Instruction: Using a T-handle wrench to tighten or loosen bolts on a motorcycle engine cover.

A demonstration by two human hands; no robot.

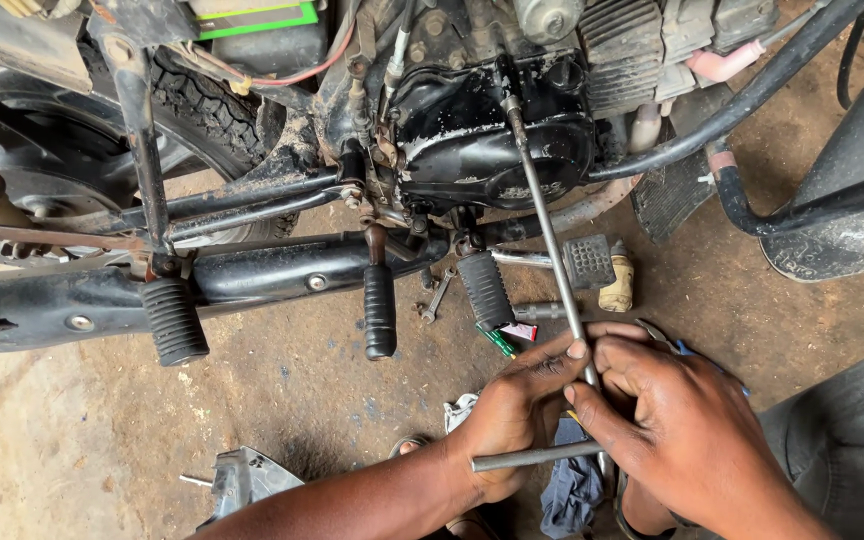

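Both hands grip a long T-handled wrench low in the view, over the dirt floor. The left hand has its fingers wrapped around the steel shaft, the thumb tip pressed against it just below the middle of the rod. The right hand closes on the same shaft from the other side, touching the left hand, with the crossbar of the wrench jutting out under the left palm. The shaft runs up and slightly left from the hands, and its socket end sits on the black engine cover of a motorcycle, near the cover's top edge.

Under the engine hang a ribbed footpeg, a gear lever with a rubber tip, and farther left a second footpeg. A small spanner lies on the floor between the lever and the first footpeg. A brake pedal sits just right of the shaft. A blue rag lies on the floor below the hands. The rear tyre shows at the upper left.
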